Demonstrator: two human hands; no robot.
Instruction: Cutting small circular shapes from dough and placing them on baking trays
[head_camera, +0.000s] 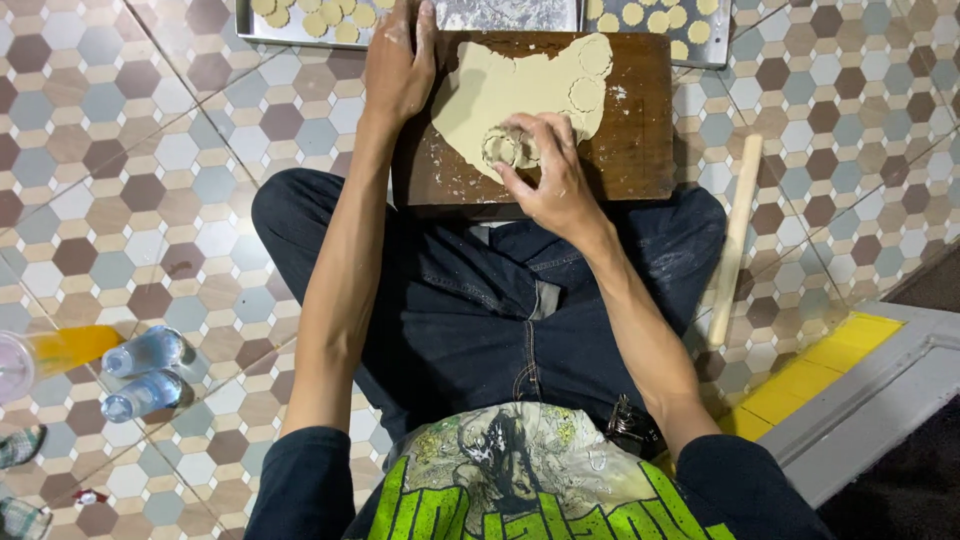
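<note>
**A:** What's my right hand (550, 170) on?

**B:** It's curled over a round cutter (503, 148), pressing the dough sheet (500, 90) near the wooden board's (630, 150) front edge.

**A:** I'd press straight down, close to earlier cuts. And the left hand (398, 60)?

**B:** Flat, fingers spread, steadying the board's far corner, holding nothing.

The scene is evenly and fairly brightly lit from above, with soft, diffuse light and no hard glare. Faint shadows fall beneath the wooden board (630, 150) and beside the rolling pin (735, 240) on the tiled floor (170, 180). The metal tray (510, 14) gives a dull sheen. Focus is sharp at the centre; the bottles (145, 370) at the left edge look slightly soft, and the wide lens bends tile lines near the corners.
</note>
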